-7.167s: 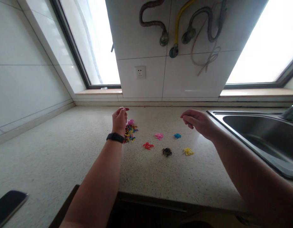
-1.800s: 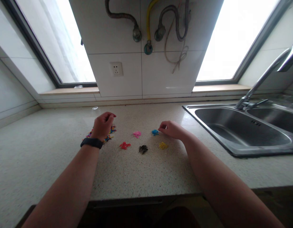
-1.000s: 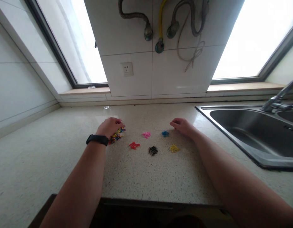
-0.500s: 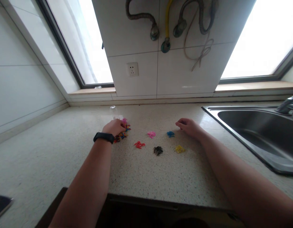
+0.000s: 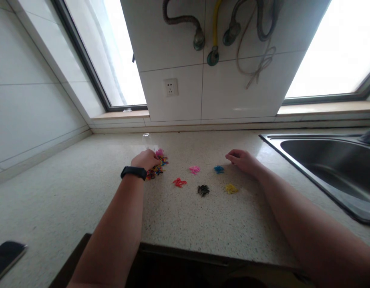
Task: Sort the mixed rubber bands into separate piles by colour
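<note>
A mixed pile of small coloured bands (image 5: pixel 158 167) lies on the speckled countertop (image 5: pixel 188 224). My left hand (image 5: pixel 145 159), with a black wristband, rests on that pile, fingers curled down into it. Small sorted heaps sit to the right: red (image 5: pixel 179 182), pink (image 5: pixel 194 169), blue (image 5: pixel 219 169), black (image 5: pixel 203 190) and yellow (image 5: pixel 231 188). My right hand (image 5: pixel 243 161) lies on the counter just right of the blue heap, fingers curled loosely; nothing shows in them.
A steel sink (image 5: pixel 329 168) fills the right side. A dark phone (image 5: pixel 7 258) lies at the counter's front left edge. A small clear glass (image 5: pixel 146 140) stands behind the pile. On the back tiled wall are a socket (image 5: pixel 170 87) and hoses.
My left hand has come down from above the pile onto it. My right hand has drawn back slightly right from the blue heap and stayed on the counter.
</note>
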The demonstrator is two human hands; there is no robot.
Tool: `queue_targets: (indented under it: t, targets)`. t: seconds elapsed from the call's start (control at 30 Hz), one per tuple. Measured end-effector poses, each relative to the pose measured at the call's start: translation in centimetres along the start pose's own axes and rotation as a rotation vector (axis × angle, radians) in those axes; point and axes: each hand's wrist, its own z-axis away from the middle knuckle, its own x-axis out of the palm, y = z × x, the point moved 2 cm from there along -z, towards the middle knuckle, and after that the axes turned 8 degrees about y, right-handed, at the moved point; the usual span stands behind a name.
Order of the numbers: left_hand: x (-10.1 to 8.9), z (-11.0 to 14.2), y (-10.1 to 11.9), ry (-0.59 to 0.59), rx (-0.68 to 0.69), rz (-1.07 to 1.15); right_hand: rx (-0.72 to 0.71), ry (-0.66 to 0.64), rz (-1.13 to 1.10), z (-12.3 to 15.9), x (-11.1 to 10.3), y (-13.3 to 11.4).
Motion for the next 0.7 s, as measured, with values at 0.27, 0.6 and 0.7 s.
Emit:
queue_targets:
  t: [0.27,0.6,0.7]
  targets:
    - [0.0,0.16,0.08,0.035,-0.014,0.04,0.01,0.001,0.003,0.08,-0.06,0.05]
    - [0.12,0.07,-0.15,-0.004,-0.024,0.028,0.012,-0.007,0.023,-0.09,0.09,0.28]
    - [0.04,0.2,-0.08,0.012,-0.03,0.036,0.017,-0.013,0.022,-0.07,0.1,0.25]
